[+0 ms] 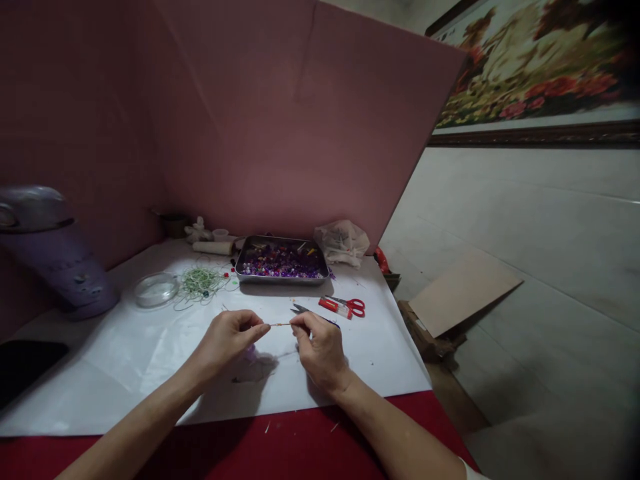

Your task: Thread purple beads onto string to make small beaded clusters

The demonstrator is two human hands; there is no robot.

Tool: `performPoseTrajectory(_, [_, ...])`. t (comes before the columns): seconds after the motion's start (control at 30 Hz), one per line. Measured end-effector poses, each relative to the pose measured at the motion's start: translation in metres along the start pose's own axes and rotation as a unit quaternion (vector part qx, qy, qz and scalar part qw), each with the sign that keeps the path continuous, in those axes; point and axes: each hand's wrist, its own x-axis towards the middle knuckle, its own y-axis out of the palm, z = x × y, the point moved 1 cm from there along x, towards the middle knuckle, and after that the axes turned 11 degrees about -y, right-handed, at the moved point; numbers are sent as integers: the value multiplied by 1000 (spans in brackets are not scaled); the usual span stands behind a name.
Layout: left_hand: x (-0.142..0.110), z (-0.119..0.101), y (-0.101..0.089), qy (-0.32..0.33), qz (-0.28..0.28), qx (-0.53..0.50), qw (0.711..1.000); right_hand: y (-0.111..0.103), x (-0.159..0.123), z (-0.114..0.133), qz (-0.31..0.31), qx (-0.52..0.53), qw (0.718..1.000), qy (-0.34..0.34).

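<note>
Between my two hands a thin gold-coloured cord or wire is stretched level, just above the white sheet. The thumb and fingertips of my left hand pinch one end. My right hand pinches the other end in the same way. Dark-bladed scissors lie behind my right hand, which hides most of them. Under my left hand shows a small lilac thing, too covered to name. Close by lie red-handled scissors and a red and clear lighter.
A metal tray of purple beads stands at the back. To its left are a tangle of green thread, a clear round dish and a lilac bottle. A plastic bag sits right of the tray. A pink board encloses the back.
</note>
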Motion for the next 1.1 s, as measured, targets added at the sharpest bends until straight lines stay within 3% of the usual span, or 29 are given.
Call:
performPoseTrajectory(0.43, [-9,7,2,33,-26,72,997,-3,0,7,10,16,998,-55])
performPoseTrajectory(0.57, [-9,6,2,37,-32,73,996,-4,-1,12,30,25,993,-110])
performPoseTrajectory(0.7, [-10,6,7,50,18,73,996,3,-5,15,74,23,986,-149])
performPoseTrajectory(0.87, [-11,2,7,66,57,75,993,5,-7,12,54,-1,987,-153])
performPoseTrajectory(0.97, [-7,-1,-4,41,67,20,997,2,-4,8,31,-27,990,-134])
performPoseTrajectory(1.1, [-3,-1,-21,-56,89,-55,993,-1,1,1,29,-80,994,-71])
